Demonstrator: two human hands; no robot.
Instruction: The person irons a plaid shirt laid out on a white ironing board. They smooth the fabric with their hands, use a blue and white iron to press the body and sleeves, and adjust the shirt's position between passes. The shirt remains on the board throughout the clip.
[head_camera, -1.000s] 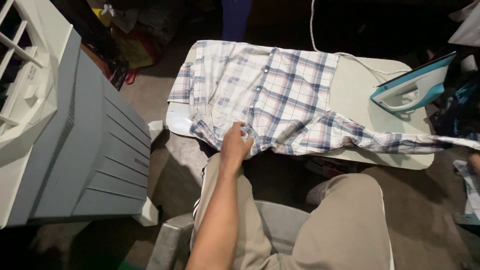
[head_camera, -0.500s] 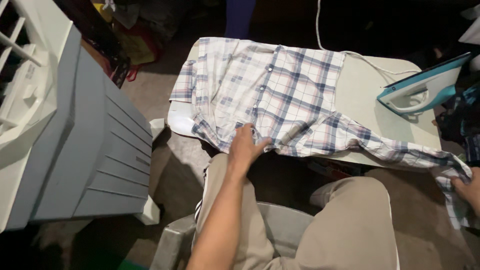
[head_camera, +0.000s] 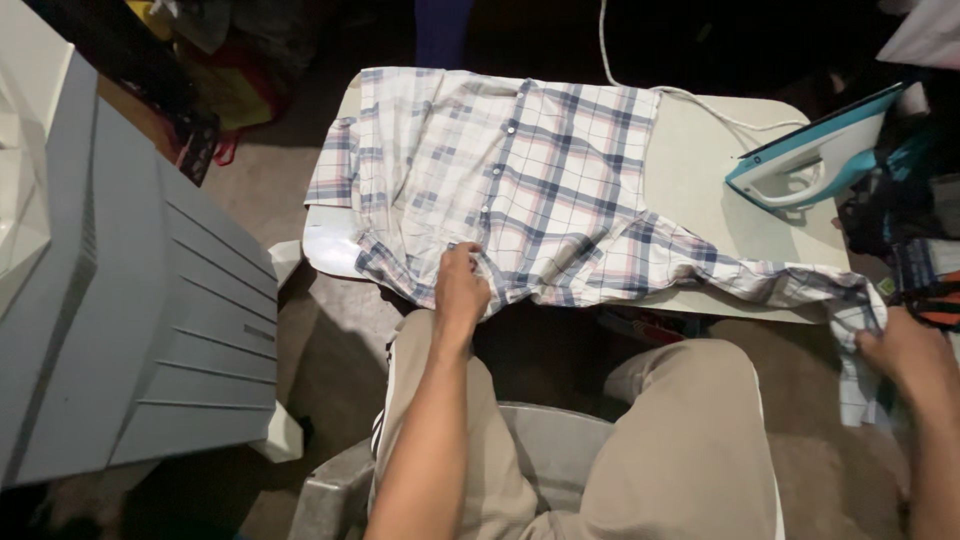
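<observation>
A white, blue and pink plaid shirt (head_camera: 540, 170) lies spread over a pale ironing board (head_camera: 700, 170), buttons facing up. My left hand (head_camera: 460, 285) pinches the shirt's near hem at the board's front edge. One sleeve trails off the board's right end, and my right hand (head_camera: 900, 350) grips its cuff below the board's level. A teal and white iron (head_camera: 810, 160) stands on its heel at the board's far right corner, with its white cord running off the back.
A large grey and white plastic appliance (head_camera: 130, 280) stands close on the left. I sit on a grey plastic chair (head_camera: 560, 450), knees in tan trousers under the board. Bags and clutter sit in the dark at the back left and right.
My right hand has come into view and pulled the sleeve cuff outward and down on the right. My left hand stays on the hem, fingers now pinched tighter. The camera shifted slightly.
</observation>
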